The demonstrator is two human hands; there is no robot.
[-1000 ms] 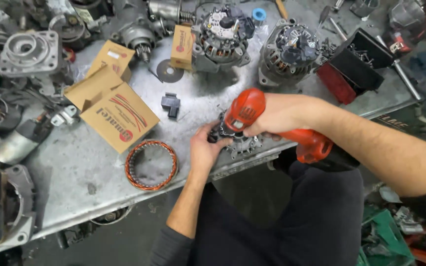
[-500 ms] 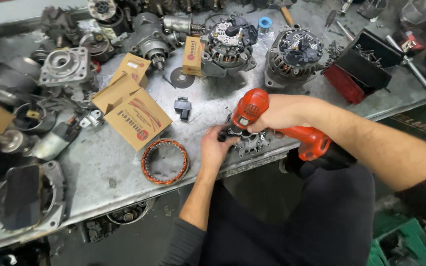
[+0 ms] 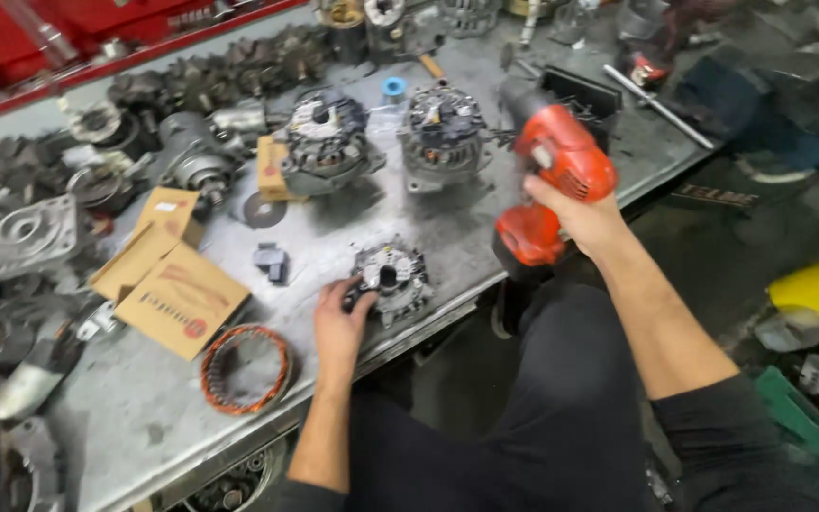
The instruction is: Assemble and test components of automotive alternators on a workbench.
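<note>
Left hand: the left hand lies at the near edge of the metal workbench, palm down; its fingers are loosely curled, neither spread flat nor pressed into a fist; the fingertips touch the left rim of the alternator end plate
Alternator end plate: a round, dark, finned metal part with a hole in its middle; it rests flat on the bench close to the front edge, just right of the left hand
Right hand: the right hand is lifted clear of the bench, to the right of the plate and well apart from it; its fingers are wrapped tight round the handle of the orange cordless drill
Orange cordless drill: held in the air above the bench's right front edge; head uppermost, battery block below; blurred, so whether a bit is fitted cannot be told
Stator ring: an orange-wound stator ring lies flat on the bench left of the left forearm
Cardboard boxes: open cardboard boxes sit behind the ring
Small dark block: a small dark block lies between the boxes and the plate
Far row: two alternators stand side by side further back; a blue cap sits between them
</note>
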